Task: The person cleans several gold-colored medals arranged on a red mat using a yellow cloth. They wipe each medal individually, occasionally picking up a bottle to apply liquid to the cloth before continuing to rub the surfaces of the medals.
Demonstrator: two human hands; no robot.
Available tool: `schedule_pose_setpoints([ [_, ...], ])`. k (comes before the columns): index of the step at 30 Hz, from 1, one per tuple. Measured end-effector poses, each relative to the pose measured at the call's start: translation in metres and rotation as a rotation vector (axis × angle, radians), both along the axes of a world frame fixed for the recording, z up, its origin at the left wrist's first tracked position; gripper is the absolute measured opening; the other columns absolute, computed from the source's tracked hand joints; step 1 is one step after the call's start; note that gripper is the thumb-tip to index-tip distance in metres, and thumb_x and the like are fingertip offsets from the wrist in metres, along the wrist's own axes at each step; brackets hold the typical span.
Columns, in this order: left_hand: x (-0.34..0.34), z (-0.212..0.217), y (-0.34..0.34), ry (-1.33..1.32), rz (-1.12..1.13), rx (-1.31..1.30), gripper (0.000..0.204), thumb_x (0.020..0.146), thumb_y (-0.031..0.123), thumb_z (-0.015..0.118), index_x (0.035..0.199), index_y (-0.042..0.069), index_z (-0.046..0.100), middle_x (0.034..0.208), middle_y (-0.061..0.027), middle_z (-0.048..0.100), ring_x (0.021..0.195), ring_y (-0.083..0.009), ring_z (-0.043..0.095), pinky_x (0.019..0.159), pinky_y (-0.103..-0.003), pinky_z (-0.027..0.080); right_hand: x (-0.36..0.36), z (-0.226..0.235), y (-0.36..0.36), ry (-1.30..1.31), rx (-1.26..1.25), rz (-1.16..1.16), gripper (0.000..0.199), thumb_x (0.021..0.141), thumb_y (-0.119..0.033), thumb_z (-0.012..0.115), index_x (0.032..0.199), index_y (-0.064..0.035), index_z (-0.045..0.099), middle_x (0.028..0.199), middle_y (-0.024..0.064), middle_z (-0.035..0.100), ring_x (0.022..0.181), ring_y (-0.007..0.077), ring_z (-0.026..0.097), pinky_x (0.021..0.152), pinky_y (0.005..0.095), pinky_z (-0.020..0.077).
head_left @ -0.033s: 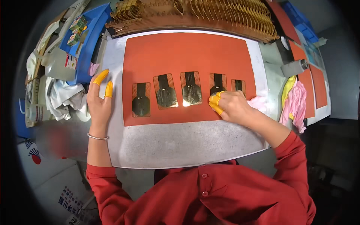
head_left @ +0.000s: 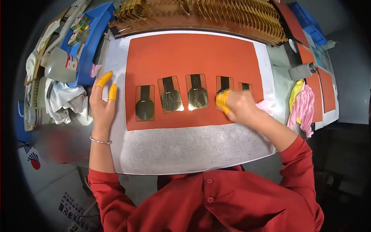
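An orange mat [head_left: 193, 54] lies on a grey-white board [head_left: 185, 149]. On the mat is a row of several small gold-and-black flexible circuit pieces, the leftmost [head_left: 145, 103] nearest my left hand. My left hand [head_left: 101, 104] rests flat at the mat's left edge with its fingers apart; it wears yellow fingertip covers and holds nothing. My right hand [head_left: 237, 106], also with yellow fingertip covers, presses on the fourth piece [head_left: 224, 82], its fingers curled. A pink cloth [head_left: 266, 105] shows from under its palm. The last piece [head_left: 245, 86] lies just beyond.
A rack of gold-brown sheets [head_left: 201, 13] runs along the back. At the left are a blue tray [head_left: 91, 42], a white bottle [head_left: 58, 67] and white rags [head_left: 65, 98]. At the right are pink and yellow cloths [head_left: 303, 104], a grey cylinder [head_left: 301, 70] and more orange sheets [head_left: 324, 85].
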State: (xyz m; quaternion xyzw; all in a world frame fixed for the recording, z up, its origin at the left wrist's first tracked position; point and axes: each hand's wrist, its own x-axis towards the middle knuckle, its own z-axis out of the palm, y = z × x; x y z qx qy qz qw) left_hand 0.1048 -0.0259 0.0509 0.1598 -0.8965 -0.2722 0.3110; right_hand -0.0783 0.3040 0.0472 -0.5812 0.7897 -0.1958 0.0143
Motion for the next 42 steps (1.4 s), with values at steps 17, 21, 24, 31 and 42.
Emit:
schedule_pose_setpoints([
  [17, 0.004, -0.012, -0.002, -0.007, -0.113, 0.091, 0.026, 0.084, 0.004, 0.056, 0.110, -0.002, 0.058, 0.111, -0.0135, 0.059, 0.106, -0.0244, 0.055, 0.093, -0.031, 0.039, 0.015, 0.010, 0.012, 0.066, 0.078, -0.185, 0.010, 0.075, -0.012, 0.064, 0.083, -0.0056, 0.062, 0.066, 0.0099, 0.057, 0.058, 0.0281, 0.058, 0.050, 0.0385, 0.0453],
  [21, 0.005, -0.011, -0.001, -0.009, -0.108, 0.102, 0.027, 0.084, 0.003, 0.056, 0.110, -0.002, 0.058, 0.112, -0.0136, 0.059, 0.105, -0.0241, 0.055, 0.092, -0.030, 0.039, 0.020, 0.008, 0.018, 0.081, 0.084, -0.170, 0.010, 0.076, -0.012, 0.064, 0.082, -0.0050, 0.062, 0.067, 0.0104, 0.058, 0.058, 0.0281, 0.058, 0.050, 0.0386, 0.0454],
  [24, 0.004, -0.012, -0.002, -0.002, -0.103, 0.092, 0.027, 0.084, 0.003, 0.056, 0.110, -0.002, 0.058, 0.111, -0.0133, 0.059, 0.105, -0.0237, 0.056, 0.092, -0.030, 0.039, 0.012, 0.008, 0.017, 0.066, 0.085, -0.210, 0.010, 0.077, -0.012, 0.064, 0.082, -0.0044, 0.062, 0.068, 0.0112, 0.059, 0.058, 0.0283, 0.058, 0.050, 0.0387, 0.0455],
  [31, 0.007, -0.012, -0.007, -0.002, -0.083, 0.093, 0.027, 0.084, 0.005, 0.055, 0.110, -0.001, 0.058, 0.111, -0.0128, 0.060, 0.105, -0.0233, 0.056, 0.091, -0.030, 0.039, 0.015, 0.003, 0.019, 0.098, 0.062, -0.226, 0.009, 0.074, -0.009, 0.064, 0.082, -0.0053, 0.062, 0.066, 0.0111, 0.057, 0.059, 0.0298, 0.058, 0.051, 0.0386, 0.0454],
  [42, 0.003, -0.009, 0.001, -0.031, -0.061, 0.151, 0.027, 0.083, 0.004, 0.056, 0.109, -0.002, 0.058, 0.111, -0.0130, 0.059, 0.106, -0.0238, 0.055, 0.092, -0.030, 0.039, -0.029, 0.001, -0.003, 0.149, 0.054, -0.232, 0.009, 0.077, -0.014, 0.063, 0.083, -0.0064, 0.062, 0.070, 0.0132, 0.058, 0.064, 0.0317, 0.059, 0.056, 0.0406, 0.0463],
])
